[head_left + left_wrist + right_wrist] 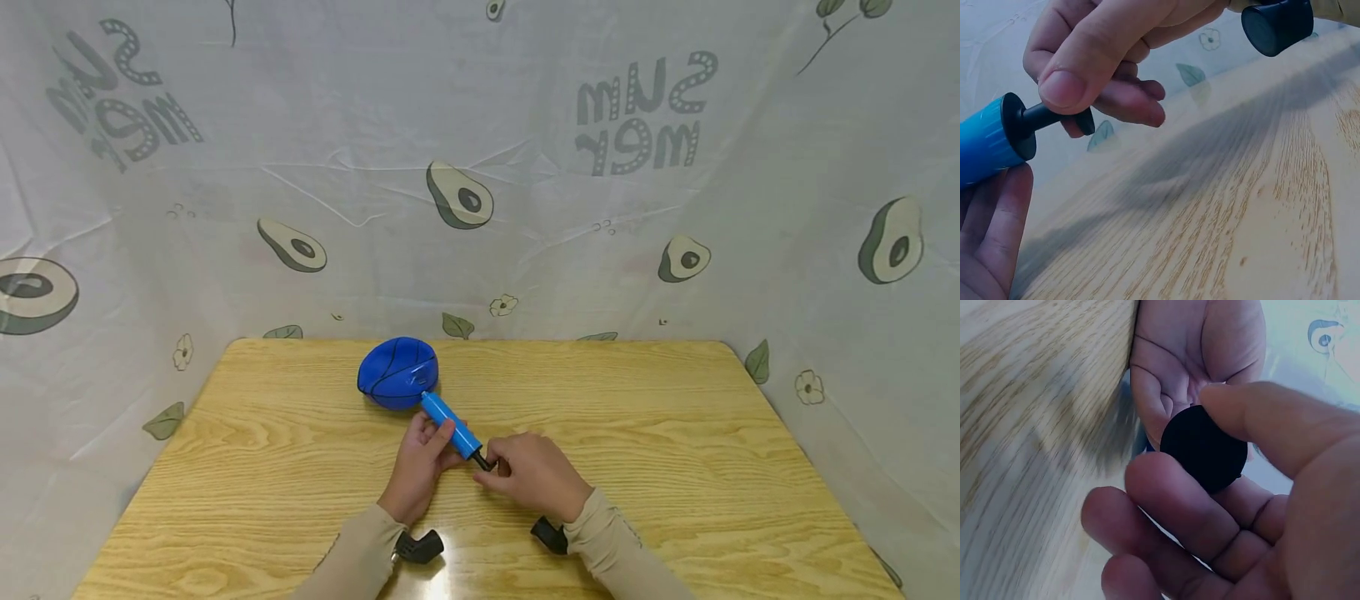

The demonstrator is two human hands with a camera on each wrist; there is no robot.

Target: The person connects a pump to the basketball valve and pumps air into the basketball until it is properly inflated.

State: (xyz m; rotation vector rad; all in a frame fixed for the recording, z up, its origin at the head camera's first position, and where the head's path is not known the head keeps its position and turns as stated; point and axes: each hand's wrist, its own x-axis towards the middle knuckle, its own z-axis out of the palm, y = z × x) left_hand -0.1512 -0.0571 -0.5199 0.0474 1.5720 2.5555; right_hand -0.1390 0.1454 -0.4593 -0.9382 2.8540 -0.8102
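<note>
A half-collapsed blue ball (396, 371) with black lines rests on the wooden table. The tip of a small blue hand pump (444, 416) meets the ball's lower right side; whether it goes in cannot be told. My left hand (420, 467) grips the pump's barrel, thumb on top. With thumb and fingers, my right hand (538, 473) pinches the black handle (1087, 121) at the pump's rear end. A short length of black rod (1041, 117) shows between barrel and handle. In the right wrist view the handle's round black end (1202, 449) sits between thumb and fingers.
The wooden table (675, 433) stretches out on both sides of the hands. Behind it hangs a pale curtain (360, 108) printed with avocados and lettering. Black wrist-worn devices (420, 547) sit at both sleeve cuffs.
</note>
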